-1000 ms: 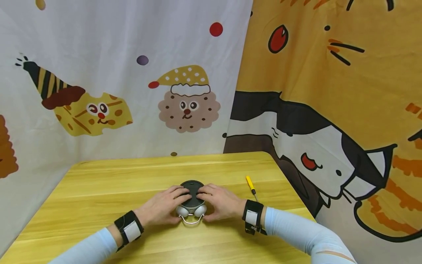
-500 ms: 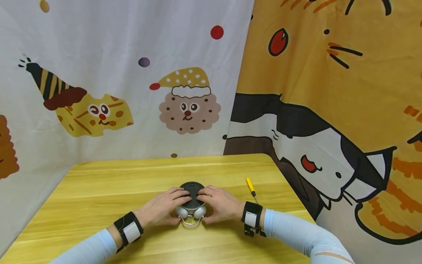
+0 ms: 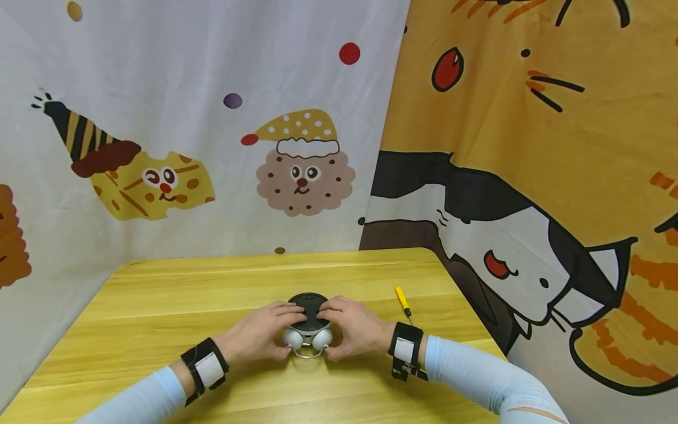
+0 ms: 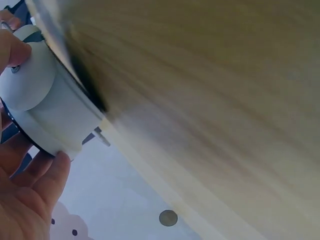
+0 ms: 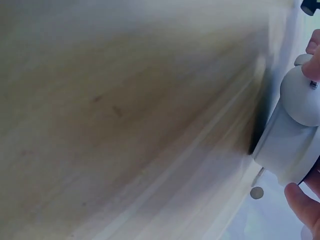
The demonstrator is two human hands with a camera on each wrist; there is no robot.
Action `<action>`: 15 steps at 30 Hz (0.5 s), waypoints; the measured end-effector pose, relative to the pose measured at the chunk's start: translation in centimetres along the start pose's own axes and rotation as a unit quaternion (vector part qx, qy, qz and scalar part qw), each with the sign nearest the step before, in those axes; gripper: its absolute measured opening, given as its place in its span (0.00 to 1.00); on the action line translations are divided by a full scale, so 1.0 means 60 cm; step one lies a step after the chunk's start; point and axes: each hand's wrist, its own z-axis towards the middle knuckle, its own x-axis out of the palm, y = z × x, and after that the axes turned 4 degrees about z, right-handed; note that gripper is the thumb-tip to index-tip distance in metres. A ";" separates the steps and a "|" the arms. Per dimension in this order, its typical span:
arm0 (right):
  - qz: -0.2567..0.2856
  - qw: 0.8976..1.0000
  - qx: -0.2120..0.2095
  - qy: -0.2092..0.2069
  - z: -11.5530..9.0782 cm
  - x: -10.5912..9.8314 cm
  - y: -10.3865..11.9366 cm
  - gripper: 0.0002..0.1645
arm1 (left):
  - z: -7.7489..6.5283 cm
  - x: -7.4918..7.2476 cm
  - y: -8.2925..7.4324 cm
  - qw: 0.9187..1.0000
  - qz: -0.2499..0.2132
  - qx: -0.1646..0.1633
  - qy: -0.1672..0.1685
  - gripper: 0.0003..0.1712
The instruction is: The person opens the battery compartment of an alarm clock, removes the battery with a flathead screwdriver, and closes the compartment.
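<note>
A white twin-bell alarm clock (image 3: 309,303) lies on the wooden table with its black back up; its two bells and wire handle point toward me. From the left, my left hand (image 3: 259,333) grips it, fingers over the rim of the back and thumb near the handle's end. On the opposite side my right hand (image 3: 360,330) holds it the same way. Both wrist views show the white casing (image 4: 65,120) side-on, a thumb by a rounded bell (image 5: 302,97) and a small leg sticking out. The clock's face is hidden.
A screwdriver (image 3: 403,301) with a yellow handle lies right of the clock, its tip end close to the right wrist strap (image 3: 405,350). The table's far edge (image 3: 275,255) meets a printed cloth curtain (image 3: 185,235).
</note>
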 end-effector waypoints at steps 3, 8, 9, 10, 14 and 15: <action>0.020 1.000 -0.012 -0.012 0.002 -0.006 -0.004 0.43 | 0.004 -0.009 0.000 1.000 -0.029 -0.009 0.008 0.39; 0.053 0.998 -0.028 -0.024 0.006 -0.015 -0.015 0.40 | 0.011 -0.025 0.002 0.997 -0.075 -0.021 0.012 0.40; 0.062 0.997 -0.028 -0.025 0.007 -0.017 -0.018 0.40 | 0.011 -0.028 0.002 0.996 -0.084 -0.026 0.014 0.40; 0.072 0.997 -0.027 -0.025 0.007 -0.018 -0.019 0.40 | 0.012 -0.030 0.002 0.995 -0.092 -0.031 0.017 0.40; 0.110 0.994 -0.014 -0.019 0.009 -0.023 -0.022 0.40 | 0.013 -0.038 0.003 0.991 -0.121 -0.048 0.030 0.39; 0.119 0.993 -0.011 -0.017 0.009 -0.024 -0.022 0.40 | 0.013 -0.040 0.003 0.990 -0.128 -0.052 0.032 0.39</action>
